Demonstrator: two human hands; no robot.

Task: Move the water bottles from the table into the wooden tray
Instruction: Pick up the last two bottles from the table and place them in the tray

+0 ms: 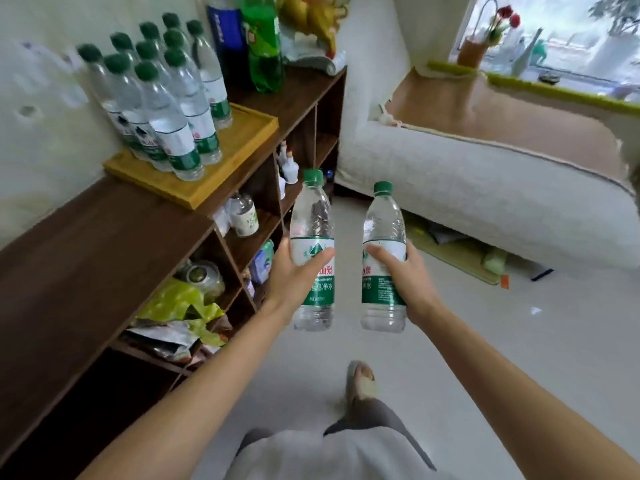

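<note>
I hold two clear water bottles with green caps and green labels upright in the air over the floor. My left hand (pixel 292 271) grips the left water bottle (pixel 312 216) around its label. My right hand (pixel 403 275) grips the right water bottle (pixel 383 220) the same way. Up to the left, the wooden tray (pixel 239 147) sits on the dark shelf top and holds several identical bottles (pixel 166 109) packed at its far-left side. The tray's near-right part is bare.
The dark wooden shelf unit (pixel 86 244) runs along the left wall, its cubbies full of jars and bags. A big green soda bottle (pixel 261 46) and a dark blue bottle (pixel 225 32) stand behind the tray. A white sofa (pixel 485 174) is at right. My foot (pixel 360 382) is on the floor.
</note>
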